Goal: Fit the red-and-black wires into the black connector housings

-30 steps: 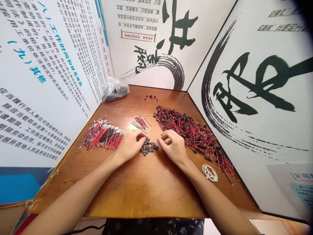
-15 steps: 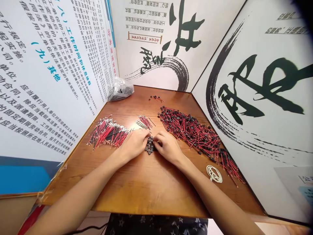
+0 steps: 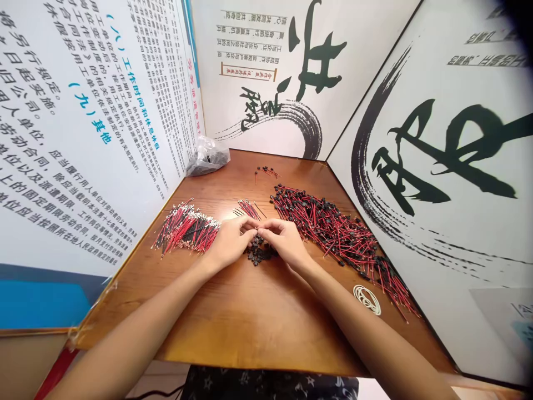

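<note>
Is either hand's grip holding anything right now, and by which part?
Cannot be told: the left hand and right hand meet above the small black parts, hiding any hold.

Rectangular wooden counter (image 3: 254,316) stands in a corner of printed wall panels (image 3: 266,72). Left: sheaf of thin insulated wires (image 3: 186,230). Right: broad spread of wires with moulded plastic heads (image 3: 333,236), with a looped thin cord (image 3: 367,300) in front. Centre: small wire bundle (image 3: 249,209) behind a heap of small moulded plastic parts (image 3: 260,254); the person's left hand (image 3: 229,241) and right hand (image 3: 283,241) meet above the heap. Rear: clear plastic bag (image 3: 207,157) in the back-left corner; a few loose wires (image 3: 264,173) lie right of it.
</note>
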Motion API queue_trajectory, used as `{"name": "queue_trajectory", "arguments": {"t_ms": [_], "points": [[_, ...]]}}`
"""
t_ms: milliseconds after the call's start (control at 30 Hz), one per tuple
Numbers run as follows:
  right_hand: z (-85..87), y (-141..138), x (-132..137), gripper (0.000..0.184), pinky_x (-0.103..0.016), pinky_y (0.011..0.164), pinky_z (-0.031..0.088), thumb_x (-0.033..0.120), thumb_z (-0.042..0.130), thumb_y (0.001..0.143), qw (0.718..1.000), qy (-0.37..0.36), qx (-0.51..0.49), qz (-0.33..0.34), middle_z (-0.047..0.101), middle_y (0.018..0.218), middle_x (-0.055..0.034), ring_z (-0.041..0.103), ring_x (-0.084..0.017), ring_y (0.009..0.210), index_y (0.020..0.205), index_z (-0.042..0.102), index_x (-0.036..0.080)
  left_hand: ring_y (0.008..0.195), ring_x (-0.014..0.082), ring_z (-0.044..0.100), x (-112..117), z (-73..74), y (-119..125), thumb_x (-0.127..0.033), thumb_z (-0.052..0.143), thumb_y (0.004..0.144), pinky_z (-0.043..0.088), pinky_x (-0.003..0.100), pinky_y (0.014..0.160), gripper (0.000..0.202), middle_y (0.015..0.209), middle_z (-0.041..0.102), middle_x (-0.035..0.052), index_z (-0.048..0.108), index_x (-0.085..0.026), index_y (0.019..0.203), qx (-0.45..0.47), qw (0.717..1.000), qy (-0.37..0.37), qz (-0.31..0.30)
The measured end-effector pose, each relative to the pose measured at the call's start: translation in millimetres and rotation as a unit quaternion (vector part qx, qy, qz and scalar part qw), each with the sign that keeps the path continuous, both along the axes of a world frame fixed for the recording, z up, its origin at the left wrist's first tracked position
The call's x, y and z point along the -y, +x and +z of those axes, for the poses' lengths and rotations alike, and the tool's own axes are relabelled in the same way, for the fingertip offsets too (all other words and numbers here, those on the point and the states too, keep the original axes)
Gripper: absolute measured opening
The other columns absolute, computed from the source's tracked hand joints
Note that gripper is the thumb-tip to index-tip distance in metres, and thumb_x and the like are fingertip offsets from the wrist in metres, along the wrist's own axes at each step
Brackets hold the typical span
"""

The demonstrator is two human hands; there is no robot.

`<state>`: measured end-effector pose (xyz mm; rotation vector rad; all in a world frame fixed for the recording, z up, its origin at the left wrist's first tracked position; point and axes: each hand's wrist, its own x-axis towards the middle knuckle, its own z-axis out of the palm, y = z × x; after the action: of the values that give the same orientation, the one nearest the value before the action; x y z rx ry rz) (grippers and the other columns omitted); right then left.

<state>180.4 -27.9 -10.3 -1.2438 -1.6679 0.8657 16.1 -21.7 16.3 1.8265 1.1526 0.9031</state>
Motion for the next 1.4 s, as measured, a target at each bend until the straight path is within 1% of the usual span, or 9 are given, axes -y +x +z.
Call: {"name": "queue_trajectory", "arguments": {"t_ms": [200, 333, 467, 700, 833, 933, 1033, 1133, 1400], "points": [[6.1, -6, -24, 0.021, -0.026, 0.062, 0.046, 0.033, 0.056, 0.087, 0.992, 0.023, 0.120, -0.024, 0.066, 0.070, -0.0024, 0.059, -0.016, 0.064, 0.076, 0.066, 0.017, 0.060, 0.0137, 0.061, -8, -3.1, -6, -0.014, 0.060, 0.079, 0.049, 0.025, 0.058, 0.012, 0.072, 0.068, 0.0031, 0.070, -0.013, 0.084, 0.051, 0.996, -0.014, 0.075], [6.1, -5, -61, 0.012, -0.030, 0.078, 0.045, 0.021, 0.056, 0.085, 0.969, 0.030, 0.236, -0.069, 0.068, 0.088, -0.0061, 0.062, -0.020, 0.085, 0.078, 0.065, 0.018, 0.055, 0.0116, 0.057, -17, -7.2, -12, -0.009, 0.061, 0.075, 0.047, 0.024, 0.056, 0.020, 0.071, 0.069, 0.0022, 0.074, -0.014, 0.089, 0.074, 0.992, -0.038, 0.098], [1.6, -12, -90, 0.015, -0.037, 0.082, 0.046, 0.023, 0.052, 0.088, 0.939, -0.015, 0.327, -0.108, 0.067, 0.104, -0.0123, 0.063, -0.028, 0.096, 0.087, 0.066, 0.018, 0.054, 0.0121, 0.060, -21, -6.2, -14, -0.006, 0.060, 0.075, 0.049, 0.024, 0.055, 0.019, 0.065, 0.067, 0.0015, 0.074, -0.012, 0.086, 0.109, 0.986, -0.072, 0.099], [5.0, -23, -93, 0.016, -0.040, 0.088, 0.045, 0.016, 0.053, 0.088, 0.913, -0.060, 0.392, -0.094, 0.063, 0.113, -0.0214, 0.061, -0.033, 0.106, 0.101, 0.062, 0.012, 0.058, 0.0128, 0.066, -18, 1.3, -12, -0.002, 0.057, 0.077, 0.056, 0.025, 0.060, 0.014, 0.068, 0.068, 0.0031, 0.066, -0.010, 0.085, 0.164, 0.978, -0.096, 0.091], [1.4, -7, -79, 0.017, -0.038, 0.088, 0.044, 0.007, 0.048, 0.087, 0.930, -0.035, 0.359, -0.070, 0.064, 0.107, -0.0208, 0.059, -0.031, 0.105, 0.097, 0.060, 0.012, 0.058, 0.0129, 0.066, -16, 3.4, -11, 0.000, 0.055, 0.078, 0.058, 0.026, 0.060, 0.014, 0.069, 0.067, 0.0036, 0.064, -0.009, 0.085, 0.186, 0.972, -0.104, 0.094], [-6.0, 9, -66, 0.022, -0.034, 0.082, 0.045, 0.004, 0.046, 0.084, 0.953, -0.018, 0.298, -0.044, 0.068, 0.093, -0.0138, 0.062, -0.025, 0.091, 0.099, 0.059, 0.013, 0.058, 0.0125, 0.067, -14, 4.4, -11, 0.000, 0.055, 0.078, 0.057, 0.025, 0.058, 0.014, 0.070, 0.068, 0.0037, 0.064, -0.010, 0.084, 0.191, 0.971, -0.114, 0.092], [-9.6, 21, -51, 0.029, -0.030, 0.076, 0.047, 0.008, 0.049, 0.080, 0.977, -0.013, 0.212, -0.023, 0.068, 0.082, -0.0060, 0.063, -0.019, 0.079, 0.106, 0.061, 0.014, 0.054, 0.0118, 0.066, -12, 4.8, -9, 0.000, 0.056, 0.079, 0.054, 0.022, 0.053, 0.013, 0.069, 0.068, 0.0034, 0.065, -0.010, 0.082, 0.189, 0.970, -0.127, 0.085], [-5.4, 28, -33, 0.028, -0.030, 0.071, 0.049, 0.016, 0.052, 0.078, 0.991, -0.021, 0.130, -0.019, 0.069, 0.081, -0.0054, 0.063, -0.017, 0.074, 0.103, 0.065, 0.014, 0.053, 0.0110, 0.065, -11, 4.8, -7, 0.000, 0.056, 0.078, 0.053, 0.022, 0.053, 0.013, 0.068, 0.068, 0.0031, 0.064, -0.010, 0.080, 0.187, 0.970, -0.133, 0.078], [6.0, 30, 24, 0.014, -0.026, 0.052, 0.040, 0.030, 0.062, 0.074, 0.989, -0.123, -0.083, 0.006, 0.061, 0.064, 0.0000, 0.052, -0.013, 0.054, 0.077, 0.064, 0.016, 0.058, 0.0133, 0.067, -6, 5.6, -2, -0.009, 0.065, 0.075, 0.056, 0.027, 0.061, 0.009, 0.071, 0.071, 0.0060, 0.064, -0.009, 0.084, 0.225, 0.957, -0.184, 0.006]]}}
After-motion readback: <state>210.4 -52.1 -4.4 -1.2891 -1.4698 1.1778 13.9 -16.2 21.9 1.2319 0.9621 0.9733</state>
